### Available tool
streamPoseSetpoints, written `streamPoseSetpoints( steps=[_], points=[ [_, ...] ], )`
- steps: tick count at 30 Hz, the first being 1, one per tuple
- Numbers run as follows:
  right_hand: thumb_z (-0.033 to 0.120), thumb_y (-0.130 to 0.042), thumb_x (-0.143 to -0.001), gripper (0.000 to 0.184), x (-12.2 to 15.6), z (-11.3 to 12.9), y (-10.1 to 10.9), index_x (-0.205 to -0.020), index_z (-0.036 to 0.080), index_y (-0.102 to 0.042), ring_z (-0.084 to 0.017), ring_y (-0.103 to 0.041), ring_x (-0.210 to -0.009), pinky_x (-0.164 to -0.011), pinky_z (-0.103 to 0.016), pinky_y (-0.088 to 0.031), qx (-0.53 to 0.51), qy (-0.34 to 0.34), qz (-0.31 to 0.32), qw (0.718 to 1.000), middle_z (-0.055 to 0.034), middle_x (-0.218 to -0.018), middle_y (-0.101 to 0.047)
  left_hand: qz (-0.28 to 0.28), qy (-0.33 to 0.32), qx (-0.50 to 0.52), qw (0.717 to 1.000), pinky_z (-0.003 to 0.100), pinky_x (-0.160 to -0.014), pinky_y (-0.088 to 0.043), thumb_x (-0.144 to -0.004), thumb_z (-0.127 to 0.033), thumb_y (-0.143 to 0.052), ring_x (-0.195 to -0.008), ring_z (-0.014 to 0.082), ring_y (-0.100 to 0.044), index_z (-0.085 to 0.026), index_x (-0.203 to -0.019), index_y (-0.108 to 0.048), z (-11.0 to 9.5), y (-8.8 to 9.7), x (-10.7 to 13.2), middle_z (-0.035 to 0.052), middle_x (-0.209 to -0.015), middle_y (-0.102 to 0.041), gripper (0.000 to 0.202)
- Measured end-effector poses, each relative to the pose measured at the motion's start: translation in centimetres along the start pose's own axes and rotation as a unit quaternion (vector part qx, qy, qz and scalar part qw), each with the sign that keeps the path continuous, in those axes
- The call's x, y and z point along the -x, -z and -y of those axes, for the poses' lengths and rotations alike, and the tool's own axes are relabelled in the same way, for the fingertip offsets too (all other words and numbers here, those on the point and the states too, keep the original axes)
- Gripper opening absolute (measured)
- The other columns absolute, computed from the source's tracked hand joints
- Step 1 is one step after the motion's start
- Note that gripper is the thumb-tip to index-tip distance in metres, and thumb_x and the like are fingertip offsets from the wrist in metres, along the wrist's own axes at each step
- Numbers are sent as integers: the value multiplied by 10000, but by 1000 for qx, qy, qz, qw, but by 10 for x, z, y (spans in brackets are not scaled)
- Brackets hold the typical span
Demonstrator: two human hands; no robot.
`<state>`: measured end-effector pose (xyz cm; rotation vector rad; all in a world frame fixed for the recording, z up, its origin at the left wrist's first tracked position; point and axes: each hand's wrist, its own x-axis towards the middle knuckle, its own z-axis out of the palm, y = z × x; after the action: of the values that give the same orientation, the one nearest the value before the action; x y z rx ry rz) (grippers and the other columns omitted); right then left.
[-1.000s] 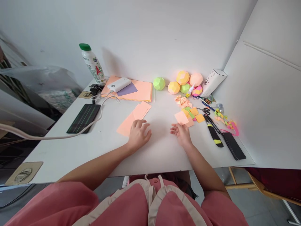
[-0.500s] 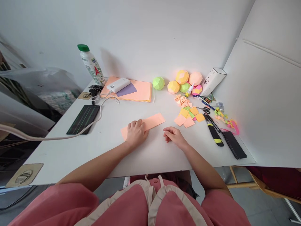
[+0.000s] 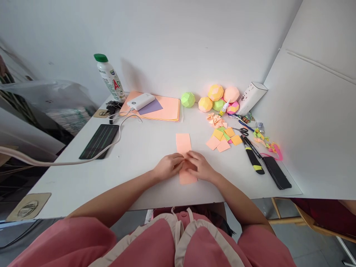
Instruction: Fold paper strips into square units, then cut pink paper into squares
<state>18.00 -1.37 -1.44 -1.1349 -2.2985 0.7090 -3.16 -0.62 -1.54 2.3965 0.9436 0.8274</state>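
Observation:
A long peach paper strip (image 3: 184,144) lies lengthwise away from me on the white table (image 3: 144,148). My left hand (image 3: 167,167) and my right hand (image 3: 199,167) meet over the strip's middle, fingers curled and pinching it from both sides. The strip's near end shows below my hands, its far end beyond them.
Small coloured paper squares (image 3: 224,138) lie right of the strip, with scissors (image 3: 243,130), a cutter (image 3: 253,158) and a black case (image 3: 276,172). Paper balls (image 3: 216,97) sit at the back beside a peach paper stack (image 3: 164,108), power bank (image 3: 141,101), bottle (image 3: 109,77) and phone (image 3: 99,140).
The peach strip has been turned from lying sideways at the left to pointing away from me in the middle. Both hands have come together on it.

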Motion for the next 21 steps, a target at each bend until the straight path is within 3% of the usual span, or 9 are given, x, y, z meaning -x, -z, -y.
streamPoseSetpoints(
  steps=[3, 6, 9, 12, 18, 21],
  points=[
    [366, -681, -763, 614, 1, -3, 2, -1332, 226, -498, -305, -307, -1365, -1125, -545, -214, 15, 17, 67, 998, -128, -1451, -394, -52, -31, 4, 998, 344, -830, -506, -905, -200, -373, -953, 201, -601, -166, -985, -631, 1, -2, 0, 115, -1028, -642, 272],
    [345, -685, -778, 610, 1, -2, 5, -1341, 225, -485, -278, -344, -1353, -1134, -531, -188, 13, 41, 100, 994, -131, -1446, -408, -95, 8, -72, 993, 423, -915, -473, -883, -196, -381, -1090, 252, -549, -151, -1067, -597, 12, -2, -3, 142, -1139, -602, 287],
    [285, -676, -791, 576, 0, 0, 6, -1333, 238, -489, -240, -407, -1317, -1128, -504, -223, 7, 62, 102, 993, -106, -1409, -465, -68, 77, -134, 986, 452, -1002, -419, -903, -250, -347, -1210, 281, -480, -102, -1245, -481, 29, 1, -7, 179, -1309, -500, 396],
    [249, -664, -800, 525, 1, 2, 4, -1304, 224, -518, -220, -446, -1291, -1122, -479, -258, 11, 74, 91, 993, -93, -1369, -514, -24, 133, -174, 975, 453, -1070, -355, -938, -321, -284, -1272, 283, -431, -77, -1314, -405, 42, 6, -11, 189, -1361, -461, 464],
    [232, -608, -845, 337, 1, 0, 5, -1181, 209, -618, -201, -542, -1202, -1070, -427, -374, 36, 84, 62, 994, -79, -1263, -609, 3, 136, -188, 973, 413, -1094, -335, -971, -336, -165, -1281, 230, -435, -126, -1297, -432, 49, 12, -12, 124, -1356, -493, 471],
    [245, -579, -861, 301, 3, -3, 14, -1153, 207, -638, -212, -555, -1187, -1029, -421, -431, 61, 47, 32, 997, -75, -1219, -638, 15, 137, -212, 967, 394, -1108, -317, -967, -329, -185, -1301, 227, -417, -125, -1234, -503, 50, 11, -12, 123, -1378, -477, 463]
  ],
)
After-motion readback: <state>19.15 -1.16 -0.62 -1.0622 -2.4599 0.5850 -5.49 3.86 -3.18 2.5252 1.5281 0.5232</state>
